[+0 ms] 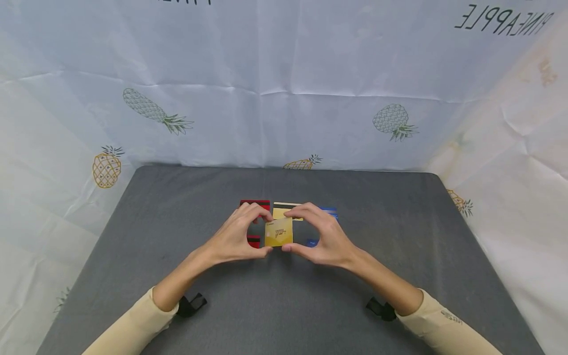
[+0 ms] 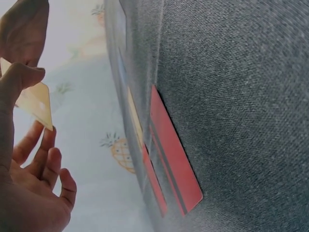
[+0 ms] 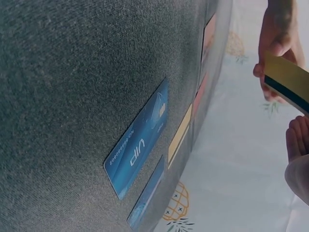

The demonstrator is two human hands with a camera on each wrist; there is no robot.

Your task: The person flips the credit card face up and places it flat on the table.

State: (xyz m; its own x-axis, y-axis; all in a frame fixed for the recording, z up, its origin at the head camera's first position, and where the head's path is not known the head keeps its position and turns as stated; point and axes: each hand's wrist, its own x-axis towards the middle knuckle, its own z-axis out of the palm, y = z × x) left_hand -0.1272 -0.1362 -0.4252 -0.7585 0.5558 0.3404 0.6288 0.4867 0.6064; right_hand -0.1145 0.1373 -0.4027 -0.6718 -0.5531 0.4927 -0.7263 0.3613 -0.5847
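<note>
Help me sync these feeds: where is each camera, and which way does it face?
Head: head-worn, facing forward and down at the gold card; left hand, right hand and forearms show.
Left wrist: worn there, facing across the gray table past a red magnetic-stripe card; both hands partly show.
Right wrist: worn there, facing across the table past a blue VIP card; both hands partly show.
Both wrist views share the gold card and pineapple-print cloth.
</note>
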